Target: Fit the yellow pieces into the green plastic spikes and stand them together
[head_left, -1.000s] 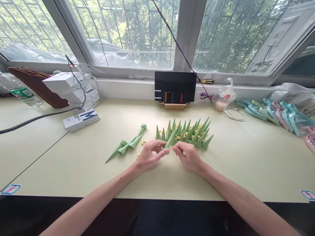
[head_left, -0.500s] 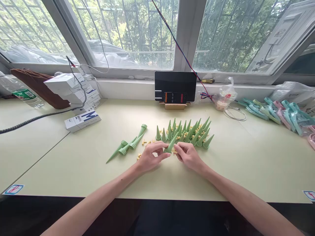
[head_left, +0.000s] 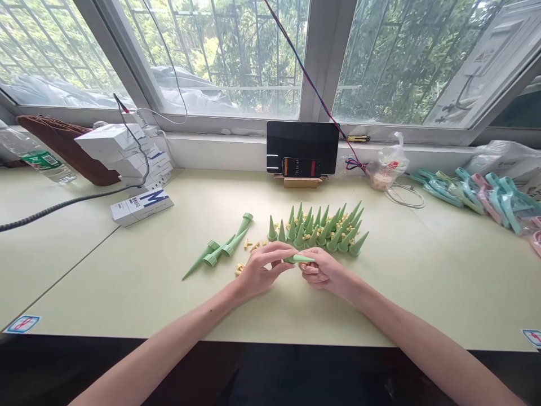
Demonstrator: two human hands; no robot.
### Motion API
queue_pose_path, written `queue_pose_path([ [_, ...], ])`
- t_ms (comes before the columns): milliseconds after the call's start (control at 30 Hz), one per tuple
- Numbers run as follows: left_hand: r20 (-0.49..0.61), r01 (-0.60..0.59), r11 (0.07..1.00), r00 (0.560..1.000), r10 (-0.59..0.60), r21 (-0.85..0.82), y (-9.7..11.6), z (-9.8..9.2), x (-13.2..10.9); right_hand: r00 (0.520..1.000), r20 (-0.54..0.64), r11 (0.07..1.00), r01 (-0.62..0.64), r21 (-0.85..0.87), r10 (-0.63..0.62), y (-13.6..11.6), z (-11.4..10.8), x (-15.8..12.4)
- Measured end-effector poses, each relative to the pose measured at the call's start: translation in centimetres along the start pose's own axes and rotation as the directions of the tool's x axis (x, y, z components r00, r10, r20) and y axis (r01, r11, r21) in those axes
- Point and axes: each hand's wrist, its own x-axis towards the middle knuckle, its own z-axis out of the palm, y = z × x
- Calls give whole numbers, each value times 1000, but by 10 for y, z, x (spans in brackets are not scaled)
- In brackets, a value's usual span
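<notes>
My left hand (head_left: 264,265) grips the base of a green watering spike (head_left: 303,259), which lies nearly level with its tip pointing right. My right hand (head_left: 323,268) is closed against the spike, fingers curled. A small yellow valve shows in part between its fingertips and the spike's base; most of it is hidden. Beyond my hands, rows of green watering spikes (head_left: 358,243) stand on their caps, tips up, with yellow valves among them. Left of my left hand lie several loose spikes (head_left: 198,262). A few yellow valves (head_left: 239,269) sit beside that hand.
A phone (head_left: 301,167) showing a timer leans against a black screen (head_left: 302,138) at the back. White boxes (head_left: 142,207) and a bottle (head_left: 44,160) stand at left. A knotted plastic bag (head_left: 385,166) and wrapped pastel-handled items (head_left: 486,194) lie at right on the table (head_left: 422,282).
The held spike has tipped from pointing up and right to lying almost level. My right hand has turned and curled its fingers more, closer to the spike's base.
</notes>
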Motion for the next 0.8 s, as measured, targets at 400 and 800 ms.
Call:
queue_pose_path([
  [400, -47, 13, 1000, 999, -13, 11, -7, 0, 0, 993, -20, 991, 115, -74, -116, -7, 6, -3],
  [800, -112, 40, 984, 993, -20, 175, -8, 1, -5, 982, -93, 985, 156, -69, -162, 0, 8, -1],
])
